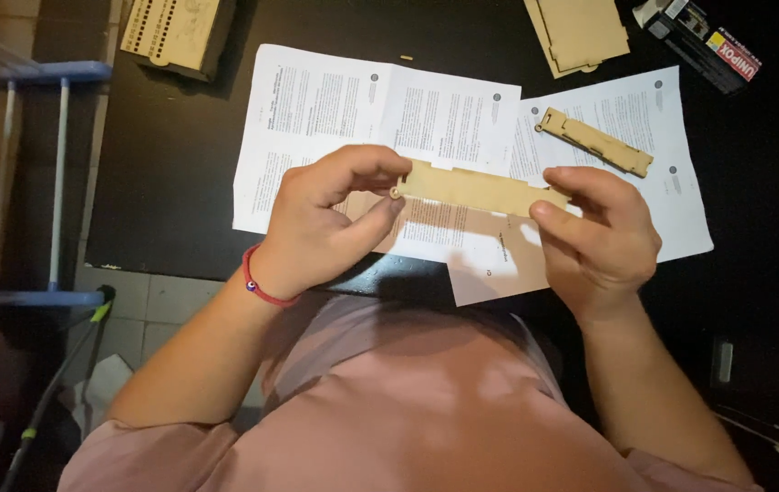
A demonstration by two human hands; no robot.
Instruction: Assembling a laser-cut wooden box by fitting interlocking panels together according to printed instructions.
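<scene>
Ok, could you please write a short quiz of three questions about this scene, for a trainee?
1. True or false: both hands hold the same wooden strip.
2. What lies under the spare wooden strip on the table?
A. a cloth
B. printed paper sheets
C. a metal tray
3. On which wrist is the red bracelet?

Key:
1. True: the left hand pinches one end and the right hand the other.
2. B: it rests on the printed paper sheets.
3. The left wrist.
</scene>
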